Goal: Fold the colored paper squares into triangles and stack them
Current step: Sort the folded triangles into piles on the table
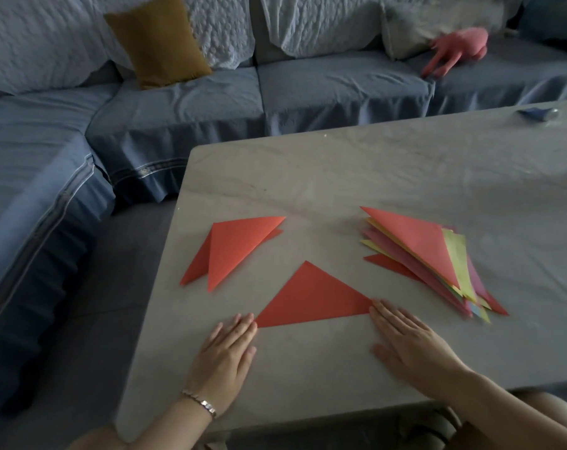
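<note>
A red paper triangle (311,298) lies flat on the grey table (340,170), near its front edge. My left hand (225,355) rests flat on the table with its fingertips at the triangle's left corner. Flat too, my right hand (412,342) has its fingertips at the right corner. Neither hand grips anything. Two red folded triangles (233,248) overlap to the upper left. To the right sits a fanned pile of coloured papers (434,258), red on top, with yellow, pink and green edges showing.
A blue sofa (178,102) wraps around the table's far and left sides, with a mustard cushion (158,40) and a pink plush toy (454,50) on it. A small blue object (538,114) lies at the table's far right edge.
</note>
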Demonstrator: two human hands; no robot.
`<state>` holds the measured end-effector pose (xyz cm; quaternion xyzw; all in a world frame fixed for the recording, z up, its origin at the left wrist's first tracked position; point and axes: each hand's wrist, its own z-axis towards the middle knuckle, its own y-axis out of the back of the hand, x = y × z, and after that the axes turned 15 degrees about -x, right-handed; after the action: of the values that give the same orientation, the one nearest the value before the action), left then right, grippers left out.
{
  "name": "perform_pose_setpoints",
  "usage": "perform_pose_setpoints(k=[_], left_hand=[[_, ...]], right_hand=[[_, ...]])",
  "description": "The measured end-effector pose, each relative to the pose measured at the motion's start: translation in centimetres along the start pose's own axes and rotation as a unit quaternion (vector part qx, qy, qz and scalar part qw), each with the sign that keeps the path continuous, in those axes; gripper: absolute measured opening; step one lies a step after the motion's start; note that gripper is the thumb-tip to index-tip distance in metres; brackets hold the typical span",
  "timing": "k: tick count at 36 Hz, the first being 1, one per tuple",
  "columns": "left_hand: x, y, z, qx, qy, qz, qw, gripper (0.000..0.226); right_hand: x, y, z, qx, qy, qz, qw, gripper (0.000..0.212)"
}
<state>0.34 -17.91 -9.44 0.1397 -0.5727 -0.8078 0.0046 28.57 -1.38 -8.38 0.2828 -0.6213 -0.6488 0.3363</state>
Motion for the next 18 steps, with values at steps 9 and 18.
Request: perform_pose_setpoints(k=[9,18], left_hand=[[-0.5,0.5,2.0,-0.115,0.150,-0.039,0.981,0.043],[-3.9,-1.2,4.8,-0.015,0.047,-0.085,0.995,0.045]], right_hand=[[-0.2,0.4,0.1,-0.188,-0.116,0.081,0.972,0.041],[2.8,2.1,6.1,-0.029,-0.221,0.115,0.968,0.068]])
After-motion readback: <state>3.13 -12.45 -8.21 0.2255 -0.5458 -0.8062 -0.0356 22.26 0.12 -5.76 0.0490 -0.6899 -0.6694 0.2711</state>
